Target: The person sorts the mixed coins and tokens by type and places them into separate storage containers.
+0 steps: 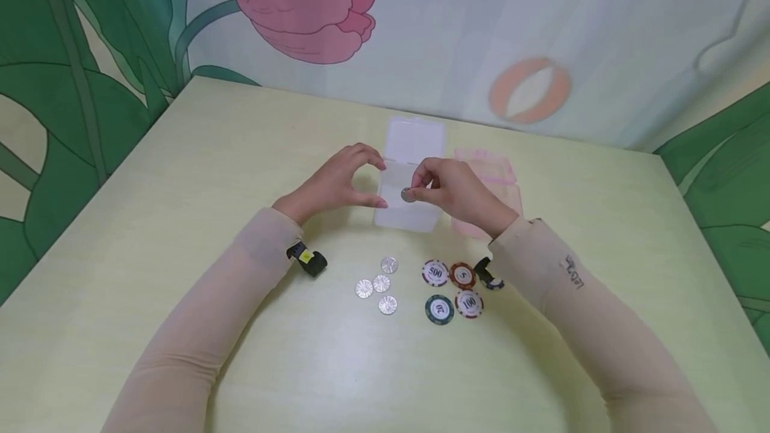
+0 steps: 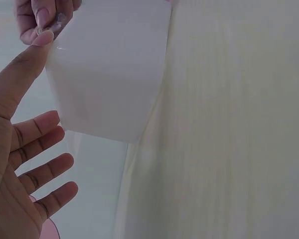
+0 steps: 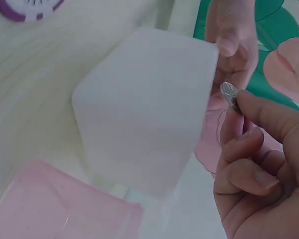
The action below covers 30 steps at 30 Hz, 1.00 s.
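My right hand point(image 1: 460, 191) pinches a silver coin point(image 1: 408, 195) between thumb and fingers, above a white translucent box point(image 1: 409, 216). In the right wrist view the coin point(image 3: 230, 93) tilts at the fingertips. The box stands with its lid point(image 1: 415, 139) folded back toward the wall. My left hand point(image 1: 337, 182) is at the left side of the box, thumb and fingers spread apart, tips at its edge. The left wrist view shows those fingers point(image 2: 47, 169) loosely extended. Several silver coins point(image 1: 381, 283) lie on the table in front of the box.
A pink translucent box point(image 1: 508, 196), its lid raised, stands right of the white one, partly behind my right hand. Several poker chips point(image 1: 440, 310) lie nearer me on the pale table point(image 1: 289, 366); one is partly covered by the right wrist strap point(image 1: 483, 270). A flower-patterned backdrop point(image 1: 433, 32) closes off the back.
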Motion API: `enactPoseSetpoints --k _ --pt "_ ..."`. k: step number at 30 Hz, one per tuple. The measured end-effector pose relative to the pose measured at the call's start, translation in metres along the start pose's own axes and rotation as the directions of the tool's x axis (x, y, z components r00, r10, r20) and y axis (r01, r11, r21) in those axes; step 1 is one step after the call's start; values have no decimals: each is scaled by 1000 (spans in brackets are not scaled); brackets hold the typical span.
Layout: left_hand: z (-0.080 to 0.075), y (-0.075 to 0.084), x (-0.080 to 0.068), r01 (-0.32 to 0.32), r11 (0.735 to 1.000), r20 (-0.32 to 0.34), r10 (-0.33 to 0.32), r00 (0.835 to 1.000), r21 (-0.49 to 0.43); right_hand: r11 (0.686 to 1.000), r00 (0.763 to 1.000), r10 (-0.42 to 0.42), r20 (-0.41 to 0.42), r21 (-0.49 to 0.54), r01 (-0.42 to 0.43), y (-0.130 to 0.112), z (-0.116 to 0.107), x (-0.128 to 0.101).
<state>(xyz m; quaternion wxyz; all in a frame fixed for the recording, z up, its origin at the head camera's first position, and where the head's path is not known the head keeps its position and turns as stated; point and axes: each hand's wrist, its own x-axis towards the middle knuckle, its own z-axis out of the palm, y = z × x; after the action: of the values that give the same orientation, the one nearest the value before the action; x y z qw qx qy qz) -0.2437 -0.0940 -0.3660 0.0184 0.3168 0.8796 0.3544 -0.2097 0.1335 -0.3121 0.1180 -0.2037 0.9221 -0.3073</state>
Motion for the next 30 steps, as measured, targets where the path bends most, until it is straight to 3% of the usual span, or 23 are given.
enactPoseSetpoints --k 6,13,21,30 --pt "3 -3 -1 13 1000 6 -13 1000 -7 999 1000 -2 26 -34 3 6 11 22" --pt "5 -5 -2 -32 999 -17 31 999 -18 988 996 -6 94 -152 20 4 23 37" --pt "6 -5 -2 -40 999 -27 39 999 -29 953 984 7 177 -300 47 4 31 49" --pt "3 -5 -1 -29 1000 -23 29 999 -5 920 982 44 184 -390 32 5 32 56"
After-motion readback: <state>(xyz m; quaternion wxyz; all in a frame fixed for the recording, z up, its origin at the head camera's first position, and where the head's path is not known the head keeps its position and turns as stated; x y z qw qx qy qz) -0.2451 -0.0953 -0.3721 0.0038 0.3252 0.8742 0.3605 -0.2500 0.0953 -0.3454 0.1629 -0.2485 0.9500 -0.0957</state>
